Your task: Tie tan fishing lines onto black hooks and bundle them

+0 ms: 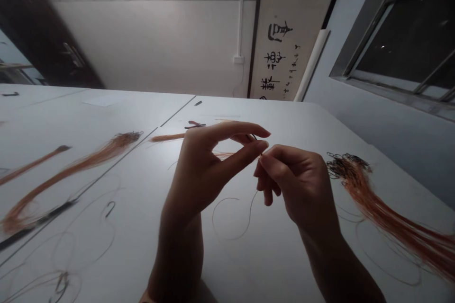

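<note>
My left hand [213, 161] is closed in a pinch, with a thin dark piece, apparently the shank of a fish hook [253, 137], between thumb and fingers. Right beside it, my right hand [291, 175] pinches orange-brown fishing line near the left thumb tip. The line's loose tail [250, 218] hangs below the right fingers and curls over the white table [227, 270]. Most of the hook is hidden by the fingers. To the right lies a bundle of dark hooks [350, 165] on long orange line.
A single hook [110, 208] lies on the left, above a few tangled hooks [62, 281]. More orange line bundles [103, 151] stretch across the left side. Dark-handled pliers [195, 124] rest behind my left hand. A seam [142, 139] runs across the tabletop.
</note>
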